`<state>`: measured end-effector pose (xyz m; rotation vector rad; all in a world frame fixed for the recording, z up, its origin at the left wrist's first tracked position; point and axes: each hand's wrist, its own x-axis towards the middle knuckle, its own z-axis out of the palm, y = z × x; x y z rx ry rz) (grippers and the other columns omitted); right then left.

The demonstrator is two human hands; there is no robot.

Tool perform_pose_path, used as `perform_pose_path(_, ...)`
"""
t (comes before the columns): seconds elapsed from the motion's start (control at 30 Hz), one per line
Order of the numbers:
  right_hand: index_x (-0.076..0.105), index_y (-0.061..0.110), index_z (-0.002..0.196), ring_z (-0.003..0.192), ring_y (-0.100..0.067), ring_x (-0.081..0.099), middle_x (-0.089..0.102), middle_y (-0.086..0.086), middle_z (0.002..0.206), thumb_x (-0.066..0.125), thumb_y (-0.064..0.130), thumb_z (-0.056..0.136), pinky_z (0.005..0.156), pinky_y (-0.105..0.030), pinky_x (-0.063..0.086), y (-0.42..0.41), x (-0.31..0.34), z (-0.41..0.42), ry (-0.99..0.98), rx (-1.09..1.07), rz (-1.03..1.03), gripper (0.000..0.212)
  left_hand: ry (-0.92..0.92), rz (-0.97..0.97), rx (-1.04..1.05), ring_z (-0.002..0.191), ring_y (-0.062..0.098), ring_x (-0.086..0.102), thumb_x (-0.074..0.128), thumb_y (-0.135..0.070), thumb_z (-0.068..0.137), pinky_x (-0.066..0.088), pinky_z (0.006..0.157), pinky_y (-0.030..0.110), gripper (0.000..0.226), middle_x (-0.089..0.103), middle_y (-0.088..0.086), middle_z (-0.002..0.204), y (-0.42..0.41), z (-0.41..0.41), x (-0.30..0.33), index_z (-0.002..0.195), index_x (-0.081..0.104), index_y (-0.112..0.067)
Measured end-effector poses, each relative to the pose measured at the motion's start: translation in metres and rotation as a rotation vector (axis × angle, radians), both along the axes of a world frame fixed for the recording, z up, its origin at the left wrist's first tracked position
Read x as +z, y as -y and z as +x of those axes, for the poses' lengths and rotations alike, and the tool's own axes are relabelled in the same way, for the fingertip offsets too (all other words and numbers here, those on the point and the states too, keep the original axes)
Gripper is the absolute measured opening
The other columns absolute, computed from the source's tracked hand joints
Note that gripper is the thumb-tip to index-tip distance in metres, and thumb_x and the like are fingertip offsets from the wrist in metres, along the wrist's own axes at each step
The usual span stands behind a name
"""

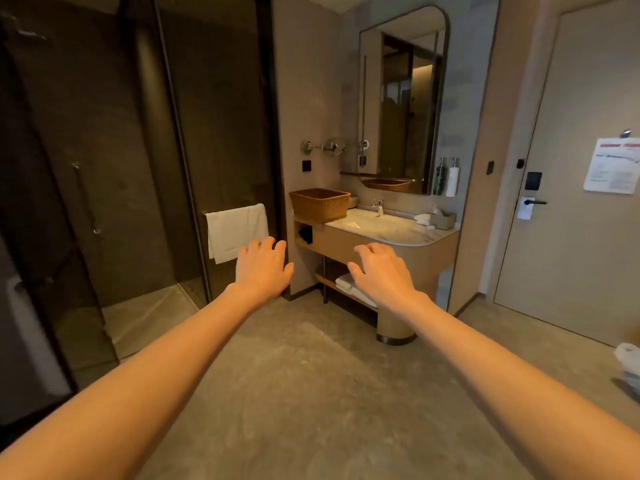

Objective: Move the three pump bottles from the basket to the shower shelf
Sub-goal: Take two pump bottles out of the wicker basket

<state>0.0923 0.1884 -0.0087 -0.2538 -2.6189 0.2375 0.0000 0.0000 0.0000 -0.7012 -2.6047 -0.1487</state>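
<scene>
A brown wicker basket [319,204] stands on the left end of the vanity counter [388,230], across the room from me. Its inside is hidden from here, so I cannot see any pump bottles in it. The glass shower enclosure [114,174] fills the left side; it is dark and no shelf shows inside. My left hand [263,263] and my right hand [379,271] are both stretched out in front of me, palms down, fingers apart, holding nothing, well short of the basket.
A white towel [237,232] hangs on the shower door's bar. A mirror [401,102] hangs above the sink, with two wall-mounted pump bottles [446,176] to its right. Folded towels [353,289] lie on the vanity's lower shelf. A door [581,209] stands at right.
</scene>
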Motion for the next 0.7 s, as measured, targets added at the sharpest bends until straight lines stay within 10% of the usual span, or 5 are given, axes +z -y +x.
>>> perform_pose_path(0.7,0.047,0.010,0.133,0.124,-0.033,0.043,0.051,-0.015,0.133,0.043,0.033,0.097,0.098,-0.046,0.042,-0.205,-0.077,-0.310,0.236,0.075,-0.087,0.043,0.223,-0.065,0.081,0.130,0.032,0.039,0.040,-0.041,0.093,0.035,0.104,0.045,0.052,0.041,0.009,0.143,-0.203,-0.288,-0.078,0.138,0.040,-0.015)
